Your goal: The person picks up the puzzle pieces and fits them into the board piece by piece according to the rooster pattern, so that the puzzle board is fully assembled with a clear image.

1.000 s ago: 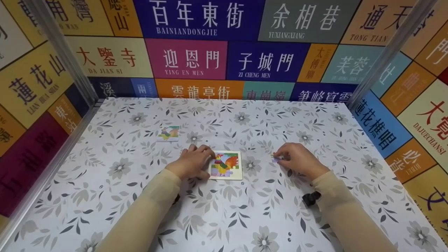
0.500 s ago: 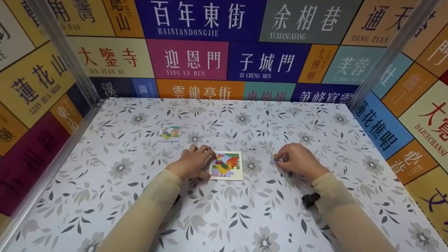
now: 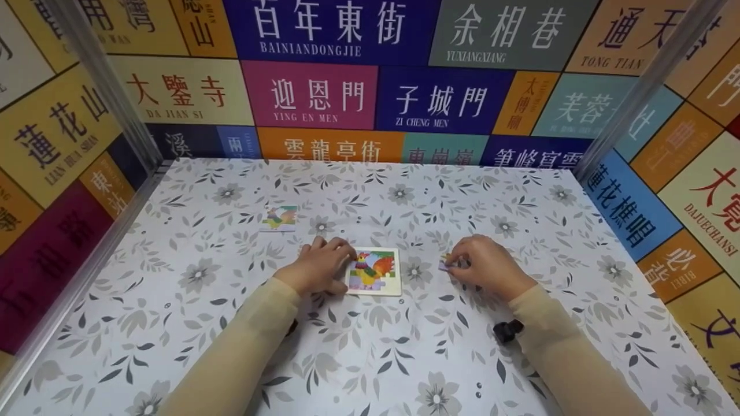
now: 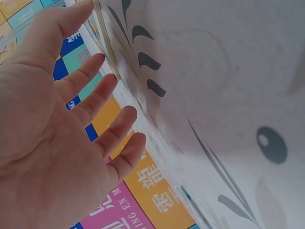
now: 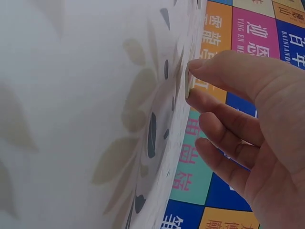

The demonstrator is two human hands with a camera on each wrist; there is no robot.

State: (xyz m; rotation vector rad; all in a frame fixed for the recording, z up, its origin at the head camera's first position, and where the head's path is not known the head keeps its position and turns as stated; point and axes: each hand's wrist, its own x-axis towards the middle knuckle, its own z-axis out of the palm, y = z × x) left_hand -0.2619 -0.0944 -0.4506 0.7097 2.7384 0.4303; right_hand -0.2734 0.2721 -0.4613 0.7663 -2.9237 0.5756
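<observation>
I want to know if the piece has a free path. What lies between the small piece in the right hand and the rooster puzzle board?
In the head view, only bare flowered tablecloth lies between the small piece and the puzzle board.

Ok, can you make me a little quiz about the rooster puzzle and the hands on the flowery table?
1. True or false: the left hand rests at the left edge of the square rooster jigsaw board.
2. What does the right hand pinch?
A. a small purple puzzle piece
B. a red pencil
C. a metal spoon
3. Fill in: the small picture card lies on the flower-patterned tablecloth, to the ____ of the board and farther from the person.

Key: 1 true; 2 A; 3 left.
</observation>
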